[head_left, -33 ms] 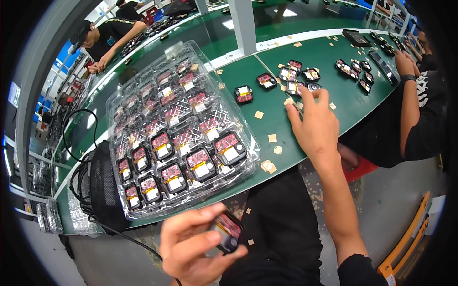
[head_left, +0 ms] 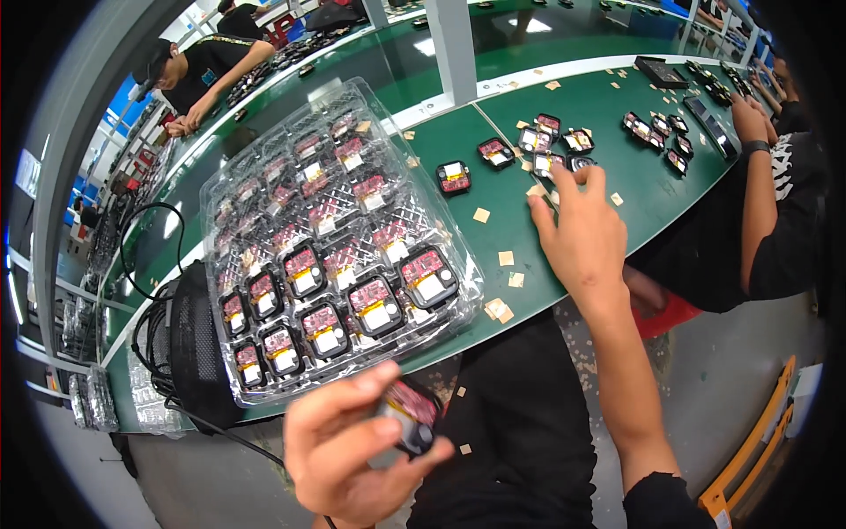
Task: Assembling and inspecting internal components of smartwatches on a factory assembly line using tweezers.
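Note:
My left hand (head_left: 352, 450), low in front of the table, grips a small black device housing (head_left: 412, 416) with a red circuit board and a grey block inside, its thumb and fingers around the edges. Over the table, my right hand (head_left: 582, 225) reaches out with thumb and index finger apart. Its fingertips are at a similar open housing (head_left: 545, 164) in a loose cluster; whether they touch it I cannot tell. A clear plastic tray (head_left: 467, 309) stands left of centre. Several housings, such as this one (head_left: 373, 304), lie in its pockets.
Small tan squares (head_left: 481, 215) are scattered over the green table (head_left: 458, 238). A black mesh bag (head_left: 198, 353) with cables adjoins the tray's left side. A grey post (head_left: 451, 53) rises behind. A co-worker's arm (head_left: 756, 176) is at the right, and another person (head_left: 207, 75) works at the far left.
My left hand has shifted slightly left and up with the housing. My right hand stays nearly in place, and the table appears slightly shifted in view.

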The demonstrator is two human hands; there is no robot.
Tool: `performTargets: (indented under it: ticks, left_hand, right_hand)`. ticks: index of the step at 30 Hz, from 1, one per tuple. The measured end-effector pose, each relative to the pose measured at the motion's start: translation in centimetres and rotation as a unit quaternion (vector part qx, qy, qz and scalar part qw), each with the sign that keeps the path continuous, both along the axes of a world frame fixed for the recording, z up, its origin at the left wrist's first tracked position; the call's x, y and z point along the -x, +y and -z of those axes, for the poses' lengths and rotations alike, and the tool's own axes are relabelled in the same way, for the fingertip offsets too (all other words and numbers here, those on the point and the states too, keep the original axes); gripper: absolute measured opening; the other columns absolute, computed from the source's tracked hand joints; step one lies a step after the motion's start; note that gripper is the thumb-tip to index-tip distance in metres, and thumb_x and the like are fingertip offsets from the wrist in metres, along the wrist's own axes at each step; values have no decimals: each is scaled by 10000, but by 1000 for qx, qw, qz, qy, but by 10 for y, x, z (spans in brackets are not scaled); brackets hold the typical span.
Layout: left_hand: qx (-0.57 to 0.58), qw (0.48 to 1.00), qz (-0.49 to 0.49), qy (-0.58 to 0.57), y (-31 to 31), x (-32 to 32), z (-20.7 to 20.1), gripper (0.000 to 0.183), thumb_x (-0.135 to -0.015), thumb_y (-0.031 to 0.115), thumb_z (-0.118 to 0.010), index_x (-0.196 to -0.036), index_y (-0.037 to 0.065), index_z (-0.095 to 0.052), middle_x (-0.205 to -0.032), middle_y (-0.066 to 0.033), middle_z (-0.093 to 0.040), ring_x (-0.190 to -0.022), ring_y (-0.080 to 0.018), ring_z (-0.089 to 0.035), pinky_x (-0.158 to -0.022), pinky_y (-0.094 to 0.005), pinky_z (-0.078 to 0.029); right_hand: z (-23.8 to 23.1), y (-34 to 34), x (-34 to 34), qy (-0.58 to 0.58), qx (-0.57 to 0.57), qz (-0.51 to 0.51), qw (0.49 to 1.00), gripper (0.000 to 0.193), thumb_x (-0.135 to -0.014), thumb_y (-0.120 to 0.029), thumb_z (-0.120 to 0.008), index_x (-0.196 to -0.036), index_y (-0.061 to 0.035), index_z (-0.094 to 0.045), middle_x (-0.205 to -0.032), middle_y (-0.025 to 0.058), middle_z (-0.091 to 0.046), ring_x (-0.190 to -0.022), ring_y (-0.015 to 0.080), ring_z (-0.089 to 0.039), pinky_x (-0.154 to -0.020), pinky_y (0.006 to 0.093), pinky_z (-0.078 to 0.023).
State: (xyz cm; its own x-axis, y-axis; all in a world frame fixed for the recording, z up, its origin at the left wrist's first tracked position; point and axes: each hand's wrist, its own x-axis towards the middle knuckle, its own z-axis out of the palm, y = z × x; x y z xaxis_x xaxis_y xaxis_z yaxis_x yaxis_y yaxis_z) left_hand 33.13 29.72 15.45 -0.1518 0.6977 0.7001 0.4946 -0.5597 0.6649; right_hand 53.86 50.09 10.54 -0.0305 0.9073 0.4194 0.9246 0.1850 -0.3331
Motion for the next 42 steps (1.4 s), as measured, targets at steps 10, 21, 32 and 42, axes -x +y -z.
performTargets:
  ticks: [10, 21, 32, 42]
  left_hand:
    - [168, 934, -219, 229, 86, 21, -37, 253, -823, 55, -846, -1034, -33, -739, -1153, -168, -730, -1002, -332, -699, -894, -395, -539]
    - [182, 856, -238, 420, 76, 21, -33, 410, -942, 309, -749, -1230, 18, -733, -1309, -147, -696, -1307, -412, -586, -1104, -552, -429]
    - [172, 847, -243, 441, 74, 15, -30, 453, -977, 245, -702, -1347, -11, -649, -1493, -192, -573, -1412, -442, -489, -1177, -572, -358]
    - [127, 984, 94, 82, 6, -25, 32, 525, -857, 290, -879, -1237, -16, -688, -1162, -176, -712, -1010, -316, -734, -904, -393, -601]
  right_hand:
    - [5, -3, -4, 49, 6, -10, 999, 286, -955, -330, -724, -1061, -83, -627, -1111, 133, -617, -811, 366, -716, -655, 489, -558]
    - [6, -1, -4, 58, 2, -10, 998, 300, -937, -340, -742, -1012, -80, -615, -1101, 109, -620, -794, 369, -708, -657, 495, -543]
    - [8, -5, -14, 152, -40, -68, 985, 300, -821, -178, -783, -1034, -68, -602, -1003, 95, -662, -832, 329, -716, -699, 452, -559]
    - [-2, -116, -22, 409, 44, -387, 825, 564, -715, -76, -912, -1193, -40, -615, -1249, 150, -726, -556, 37, -462, -524, 200, -421]
